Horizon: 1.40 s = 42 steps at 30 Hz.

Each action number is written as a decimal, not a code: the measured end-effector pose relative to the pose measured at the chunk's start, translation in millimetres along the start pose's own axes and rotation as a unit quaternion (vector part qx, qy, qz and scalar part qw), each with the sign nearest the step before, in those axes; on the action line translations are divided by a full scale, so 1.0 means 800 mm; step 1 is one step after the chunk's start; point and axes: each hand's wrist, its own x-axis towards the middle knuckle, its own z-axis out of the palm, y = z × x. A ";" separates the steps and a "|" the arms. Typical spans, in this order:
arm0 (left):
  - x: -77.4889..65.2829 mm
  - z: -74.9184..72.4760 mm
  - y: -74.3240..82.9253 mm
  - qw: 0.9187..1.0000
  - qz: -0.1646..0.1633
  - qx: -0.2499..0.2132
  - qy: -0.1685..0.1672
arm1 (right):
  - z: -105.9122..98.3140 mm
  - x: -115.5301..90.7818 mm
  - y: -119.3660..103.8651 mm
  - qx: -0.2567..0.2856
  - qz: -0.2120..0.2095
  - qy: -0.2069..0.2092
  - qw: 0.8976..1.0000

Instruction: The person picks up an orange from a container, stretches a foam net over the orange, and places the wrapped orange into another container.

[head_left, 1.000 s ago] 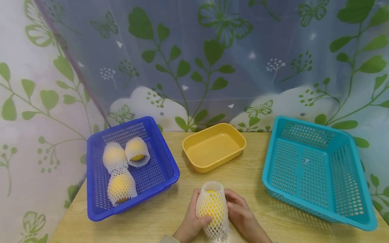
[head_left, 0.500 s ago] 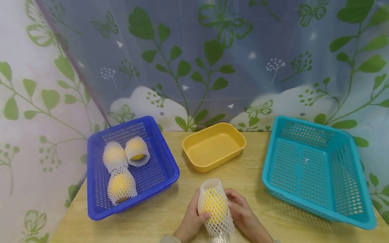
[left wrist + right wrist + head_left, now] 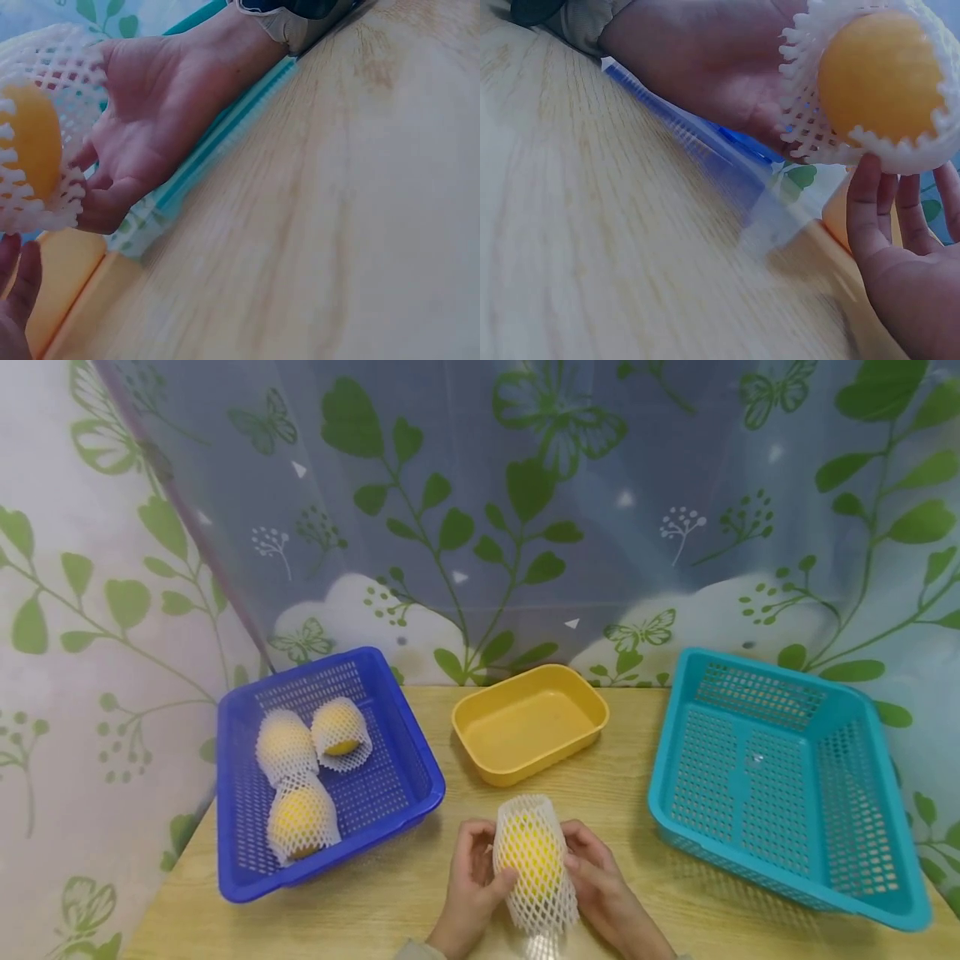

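Note:
A yellow fruit (image 3: 528,856) in a white foam net sleeve is held upright between my two hands, close to the table's front. My left hand (image 3: 471,893) grips its left side, thumb on the front of the net and fingers bent behind. On the right side, my right hand (image 3: 603,889) holds the foam net (image 3: 71,64) between thumb and fingers. Bare yellow skin shows at the sleeve's open lower end, where the fruit (image 3: 881,75) is seen from below in the right wrist view. The left wrist view has only some left fingertips (image 3: 28,281) at its edge.
At the left stands a blue basket (image 3: 405,735) with three foam-netted yellow fruits (image 3: 302,814). A shallow yellow tray (image 3: 525,727) lies beyond my hands, and a teal basket (image 3: 738,777) is on the right. All rest on a wooden table (image 3: 360,902) before a patterned curtain (image 3: 480,510).
The netted fruit has risen slightly and shifted a little right in the head view. My left fingers have bent and drawn partly away from its left side; the baskets and tray stay put.

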 end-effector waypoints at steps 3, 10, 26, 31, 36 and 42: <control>0.000 0.001 0.002 0.999 -0.032 0.004 0.019 | -0.001 -0.001 0.000 0.014 -0.007 0.007 1.000; 0.003 0.001 0.001 0.998 -0.047 0.015 0.039 | -0.003 -0.001 0.003 0.024 -0.033 0.023 0.999; 0.004 0.002 -0.001 0.998 -0.067 0.015 0.007 | -0.001 -0.003 0.003 -0.025 -0.032 0.055 0.998; 0.003 0.002 -0.002 0.997 -0.054 0.046 0.020 | -0.001 -0.003 0.003 0.018 -0.061 0.025 0.998; 0.003 0.001 0.000 0.994 -0.100 0.049 0.020 | -0.003 -0.002 0.002 0.012 -0.096 0.011 0.995; 0.004 0.003 0.011 0.988 -0.149 0.029 0.026 | 0.000 0.002 -0.005 -0.037 -0.090 0.035 0.995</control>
